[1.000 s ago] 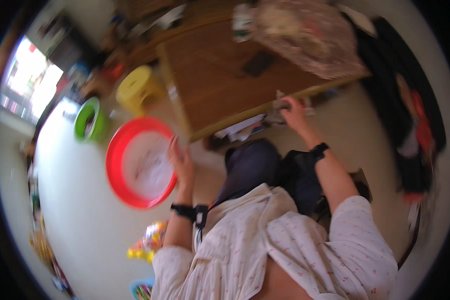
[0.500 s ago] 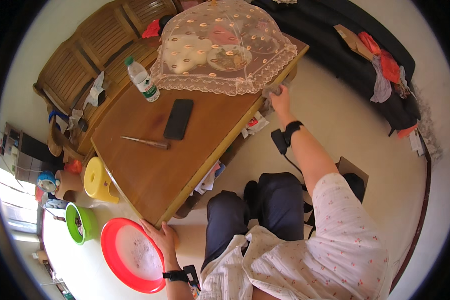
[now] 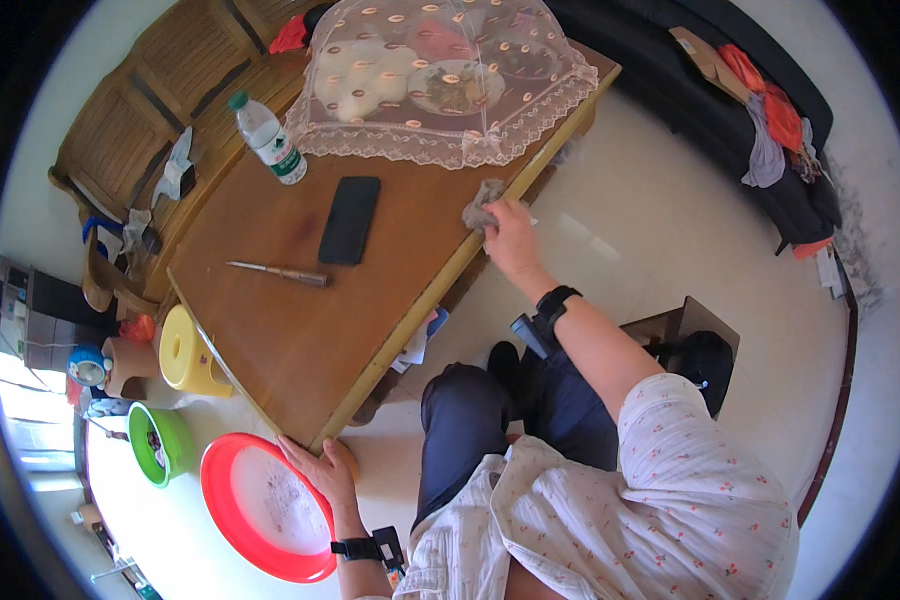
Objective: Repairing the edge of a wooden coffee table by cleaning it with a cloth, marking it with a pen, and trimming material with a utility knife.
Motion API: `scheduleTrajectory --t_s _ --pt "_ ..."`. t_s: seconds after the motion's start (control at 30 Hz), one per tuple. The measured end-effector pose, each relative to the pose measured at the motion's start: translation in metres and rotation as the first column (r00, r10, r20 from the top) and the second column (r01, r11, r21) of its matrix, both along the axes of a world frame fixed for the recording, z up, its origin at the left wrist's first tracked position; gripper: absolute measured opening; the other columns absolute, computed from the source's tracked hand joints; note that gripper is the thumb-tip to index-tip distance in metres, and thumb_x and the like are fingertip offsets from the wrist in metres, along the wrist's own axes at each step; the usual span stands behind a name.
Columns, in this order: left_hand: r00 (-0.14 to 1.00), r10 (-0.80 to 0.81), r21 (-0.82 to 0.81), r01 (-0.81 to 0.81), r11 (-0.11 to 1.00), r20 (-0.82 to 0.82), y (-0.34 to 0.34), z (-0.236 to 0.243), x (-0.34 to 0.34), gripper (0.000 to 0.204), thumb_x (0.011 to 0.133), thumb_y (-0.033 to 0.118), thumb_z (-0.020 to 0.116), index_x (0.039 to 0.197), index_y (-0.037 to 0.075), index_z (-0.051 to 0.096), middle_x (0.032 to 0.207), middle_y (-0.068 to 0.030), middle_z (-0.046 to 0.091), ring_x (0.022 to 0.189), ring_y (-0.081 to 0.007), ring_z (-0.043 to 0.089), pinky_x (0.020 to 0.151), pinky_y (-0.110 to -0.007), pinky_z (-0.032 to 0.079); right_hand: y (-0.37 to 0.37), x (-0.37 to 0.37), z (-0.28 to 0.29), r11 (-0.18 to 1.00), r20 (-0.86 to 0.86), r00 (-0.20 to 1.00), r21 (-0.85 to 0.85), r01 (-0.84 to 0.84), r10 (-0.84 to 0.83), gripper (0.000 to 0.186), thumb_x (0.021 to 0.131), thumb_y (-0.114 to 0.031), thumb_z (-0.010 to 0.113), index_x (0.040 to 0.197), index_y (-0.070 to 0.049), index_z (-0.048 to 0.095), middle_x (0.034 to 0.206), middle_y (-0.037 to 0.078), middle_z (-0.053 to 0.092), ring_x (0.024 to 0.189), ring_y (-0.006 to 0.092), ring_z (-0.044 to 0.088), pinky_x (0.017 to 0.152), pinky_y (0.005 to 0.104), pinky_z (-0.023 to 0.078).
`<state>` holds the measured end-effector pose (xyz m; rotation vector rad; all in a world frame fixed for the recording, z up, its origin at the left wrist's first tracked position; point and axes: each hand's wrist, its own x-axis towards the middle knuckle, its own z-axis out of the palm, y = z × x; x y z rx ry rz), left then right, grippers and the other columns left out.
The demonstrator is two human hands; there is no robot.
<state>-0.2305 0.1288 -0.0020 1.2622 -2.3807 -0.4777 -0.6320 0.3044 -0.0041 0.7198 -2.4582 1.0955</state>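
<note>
My right hand [image 3: 510,235] presses a grey cloth [image 3: 482,200] against the near edge of the wooden table [image 3: 300,340], just below the lace food cover [image 3: 450,80]. My left hand [image 3: 320,468] rests with spread fingers on the table's lower corner, next to the red basin [image 3: 260,510] on the floor. On the tabletop lie a black phone [image 3: 350,220], a knife [image 3: 278,273] and an upright water bottle [image 3: 268,138].
A yellow tub [image 3: 188,355] and a green bucket [image 3: 158,442] stand on the floor left of the table. A wooden bench [image 3: 150,110] lies behind it. A dark sofa [image 3: 740,120] with clothes runs along the right. A black stool [image 3: 690,345] sits beside my legs.
My right hand has slid along the table edge with the cloth. The view has swung up over the table. My left hand stays at the table corner.
</note>
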Motion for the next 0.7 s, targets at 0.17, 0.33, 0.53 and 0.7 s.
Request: scheduleTrajectory --t_s 0.17,0.33,0.53,0.7 --pt "1.000 0.008 -0.047 -0.007 0.999 0.021 -0.003 -0.005 0.009 0.072 0.083 0.018 0.055 0.137 -0.005 0.014 0.139 -0.0291 0.020 0.129 -0.0423 0.021 0.108 -0.045 0.016 -0.038 0.087 0.004 0.990 0.057 0.989 -0.049 -0.135 0.138 0.026 0.068 0.001 0.058 0.093 -0.006 0.057 0.091 0.014 0.050 0.094 0.0332 0.047 0.081 0.0401 0.042" --pt "1.000 -0.003 -0.042 0.002 0.999 -0.007 -0.003 -0.010 0.005 0.077 0.082 0.022 0.059 0.137 -0.006 0.013 0.140 -0.0294 0.020 0.129 -0.0432 0.021 0.107 -0.045 0.017 -0.059 0.160 0.009 0.959 0.139 0.949 -0.037 -0.282 0.284 0.027 0.066 0.001 0.059 0.092 -0.007 0.058 0.091 0.013 0.049 0.094 0.0332 0.047 0.081 0.0392 0.043" --pt "0.999 -0.008 -0.032 0.006 0.999 -0.053 -0.012 -0.018 0.009 0.074 0.082 0.021 0.056 0.136 -0.007 0.014 0.140 -0.0291 0.020 0.129 -0.0425 0.021 0.107 -0.044 0.018 -0.090 0.235 0.012 0.874 0.085 0.871 -0.009 -0.486 0.484 0.021 0.069 -0.002 0.057 0.090 -0.004 0.056 0.092 0.014 0.048 0.092 0.0334 0.046 0.080 0.0389 0.043" --pt "0.953 -0.137 0.077 0.163 0.984 -0.272 -0.033 -0.045 0.033 0.057 0.089 0.010 0.035 0.139 -0.003 0.012 0.146 -0.0204 0.014 0.136 -0.0319 0.010 0.110 -0.036 0.011 -0.123 0.294 0.007 0.708 0.001 0.708 0.026 -0.706 0.706 0.011 0.073 -0.007 0.050 0.083 -0.005 0.054 0.087 0.013 0.049 0.088 0.0311 0.047 0.077 0.0375 0.044"
